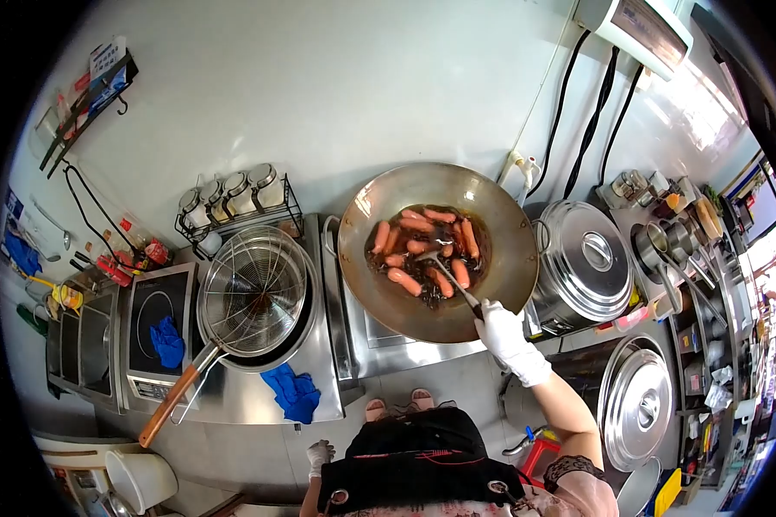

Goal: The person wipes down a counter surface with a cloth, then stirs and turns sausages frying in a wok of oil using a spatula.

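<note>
My right hand point(510, 343), in a white glove, is closed around the handle of a metal spatula point(457, 286). The spatula slants down into a large wok point(388, 314), its head partly hidden among several sausages point(405, 281). Dark oil point(441, 298) lies around the sausages in the bottom of the wok. Low beside my body hangs my left hand point(320, 453), also gloved, its fingers loosely apart and nothing visible in it.
Left of the wok, a wire strainer point(254, 289) rests over a pot, its wooden handle point(179, 392) jutting past the counter edge. A lidded steel pot point(582, 263) stands close on the right. Blue cloths point(291, 392) and a jar rack point(237, 211) are at left.
</note>
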A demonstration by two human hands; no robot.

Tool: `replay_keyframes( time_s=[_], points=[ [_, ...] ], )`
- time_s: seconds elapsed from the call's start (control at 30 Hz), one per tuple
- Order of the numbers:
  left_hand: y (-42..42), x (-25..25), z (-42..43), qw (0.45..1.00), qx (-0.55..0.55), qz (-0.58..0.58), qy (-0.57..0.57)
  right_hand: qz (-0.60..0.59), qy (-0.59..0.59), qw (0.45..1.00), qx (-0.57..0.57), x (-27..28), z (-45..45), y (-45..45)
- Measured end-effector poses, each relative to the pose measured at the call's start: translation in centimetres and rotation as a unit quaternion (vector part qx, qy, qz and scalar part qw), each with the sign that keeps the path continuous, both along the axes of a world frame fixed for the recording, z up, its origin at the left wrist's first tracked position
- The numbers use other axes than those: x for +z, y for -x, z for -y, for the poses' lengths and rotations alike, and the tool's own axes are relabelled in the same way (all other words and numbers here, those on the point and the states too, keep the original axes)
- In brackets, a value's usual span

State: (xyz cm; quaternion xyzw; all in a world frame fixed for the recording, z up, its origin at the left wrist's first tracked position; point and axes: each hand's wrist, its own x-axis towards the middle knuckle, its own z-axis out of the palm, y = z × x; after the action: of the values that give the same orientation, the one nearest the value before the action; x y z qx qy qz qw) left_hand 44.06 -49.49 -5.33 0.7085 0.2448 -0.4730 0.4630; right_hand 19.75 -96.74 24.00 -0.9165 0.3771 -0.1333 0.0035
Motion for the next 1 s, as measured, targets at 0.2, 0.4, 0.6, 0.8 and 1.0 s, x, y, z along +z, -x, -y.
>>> replay_keyframes(
  time_s=[0.2, 0.4, 0.6, 0.8, 1.0],
  points=[
    [-0.2, -0.3, -0.9, 0.999, -0.003, -0.005, 0.053, 0.005, 0.162, 0.985, -0.057, -2.7, 3.6, -3.2],
    [-1.1, -1.2, -0.8, 0.998, -0.009, -0.026, 0.057, -0.065, 0.187, 0.977, -0.084, -1.5, 5.5, -0.8],
    [-1.4, 0.4, 0.0, 0.983, 0.059, -0.063, 0.159, -0.138, 0.202, 0.967, -0.078, 0.1, 3.7, 4.2],
    [-2.0, -0.2, 0.9, 0.988, 0.041, -0.058, 0.134, -0.107, 0.106, 0.985, -0.09, 2.7, -0.7, 7.0],
    [-2.9, -1.3, 1.4, 0.989, 0.011, -0.11, 0.099, -0.03, -0.06, 0.997, -0.022, 2.6, -2.7, 6.3]
  ],
)
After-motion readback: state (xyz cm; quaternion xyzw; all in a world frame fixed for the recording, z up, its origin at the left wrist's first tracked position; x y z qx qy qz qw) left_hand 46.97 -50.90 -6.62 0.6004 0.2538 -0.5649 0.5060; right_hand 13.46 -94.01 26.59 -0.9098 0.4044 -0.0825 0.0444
